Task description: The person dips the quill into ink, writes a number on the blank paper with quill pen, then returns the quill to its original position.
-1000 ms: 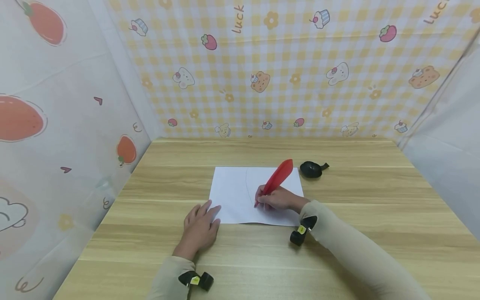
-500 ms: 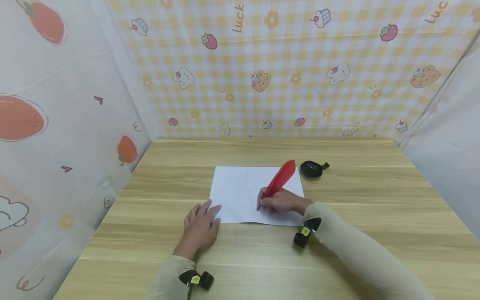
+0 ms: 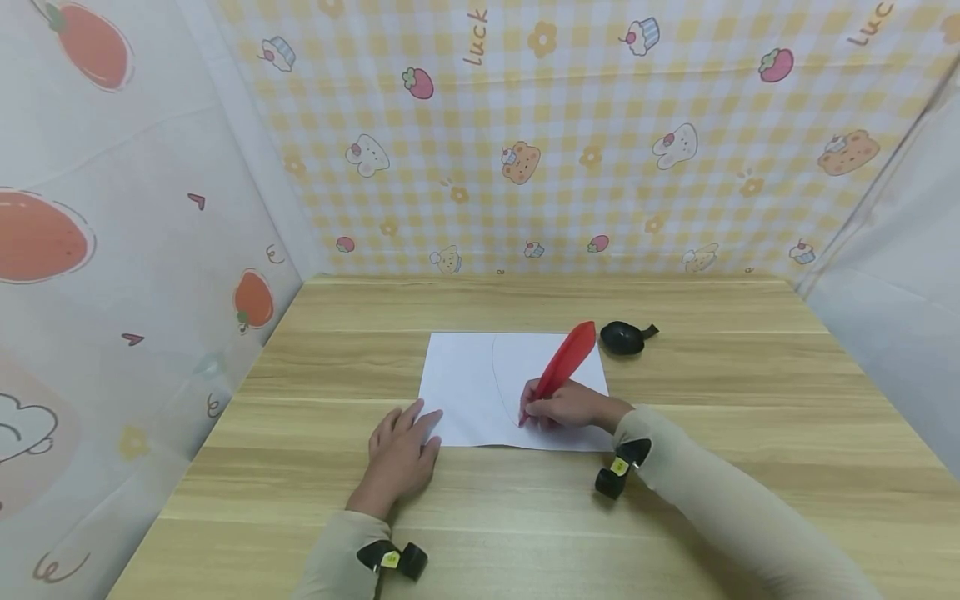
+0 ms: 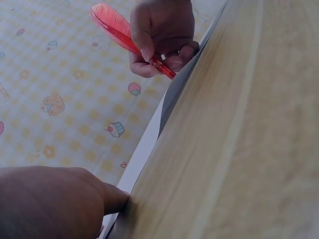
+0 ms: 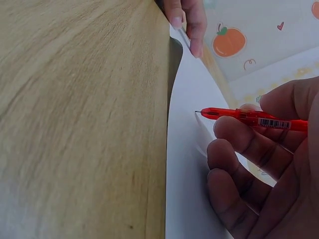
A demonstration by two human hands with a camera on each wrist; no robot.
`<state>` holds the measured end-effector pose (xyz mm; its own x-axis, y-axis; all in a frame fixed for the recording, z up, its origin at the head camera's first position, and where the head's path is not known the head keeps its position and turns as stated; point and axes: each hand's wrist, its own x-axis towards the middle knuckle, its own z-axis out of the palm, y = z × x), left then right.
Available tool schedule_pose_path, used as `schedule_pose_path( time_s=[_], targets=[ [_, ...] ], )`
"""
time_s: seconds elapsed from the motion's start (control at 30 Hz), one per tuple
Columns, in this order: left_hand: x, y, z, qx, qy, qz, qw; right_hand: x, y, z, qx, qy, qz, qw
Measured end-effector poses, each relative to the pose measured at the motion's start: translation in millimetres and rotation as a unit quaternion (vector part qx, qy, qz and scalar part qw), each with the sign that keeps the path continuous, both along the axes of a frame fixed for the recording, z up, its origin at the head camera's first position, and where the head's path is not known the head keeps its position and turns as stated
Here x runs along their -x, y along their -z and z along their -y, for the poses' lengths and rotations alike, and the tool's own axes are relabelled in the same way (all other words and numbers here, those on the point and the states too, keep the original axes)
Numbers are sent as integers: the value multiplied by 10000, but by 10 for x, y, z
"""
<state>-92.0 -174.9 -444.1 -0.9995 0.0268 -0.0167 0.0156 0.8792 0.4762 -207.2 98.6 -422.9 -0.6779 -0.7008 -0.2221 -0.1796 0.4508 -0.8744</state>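
A white sheet of paper [image 3: 465,383] lies on the table, its near edge slightly lifted. The right hand [image 3: 566,404] pinches a red feather-topped pen [image 3: 567,358], its tip at the lower end of a thin curved line on the sheet. In the right wrist view the pen [image 5: 249,118] shows a barcode label, and the right hand [image 5: 269,164] has its lower fingers curled beside the paper [image 5: 192,149]. The left hand [image 3: 401,458] rests with spread fingers on the sheet's lower left corner; the left wrist view shows this hand [image 4: 60,201] at the paper's edge.
A black rounded object with a short tab [image 3: 624,338] sits just past the sheet's upper right corner. The wooden table [image 3: 495,517] meets a yellow checked cloth [image 3: 547,200] at its back, and pale cloths hang on both sides.
The right hand and pen have moved a little to the right and toward the near edge, and the thin line reaches further down. The left hand has stayed in place.
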Motion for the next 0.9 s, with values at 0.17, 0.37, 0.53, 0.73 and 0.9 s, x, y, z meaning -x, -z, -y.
schedule_pose_path(
  time_s=[0.17,0.37,0.53,0.73,0.9],
  targets=[
    [6,-2,8,-50,21,6,10000,-5,-8,-28,-81,-5,-17,10000],
    [5,-2,23,-74,59,-15,10000,-12,-3,-53,-29,-19,-19,10000],
    [2,-1,25,-77,69,-19,9999,-7,8,-78,10,-37,-1,10000],
    [1,-1,25,-51,64,-37,10000,4,-2,-110,79,-112,8,9999],
    [2,-2,23,-24,66,-31,10000,24,-2,-139,85,-115,49,9999]
  ],
)
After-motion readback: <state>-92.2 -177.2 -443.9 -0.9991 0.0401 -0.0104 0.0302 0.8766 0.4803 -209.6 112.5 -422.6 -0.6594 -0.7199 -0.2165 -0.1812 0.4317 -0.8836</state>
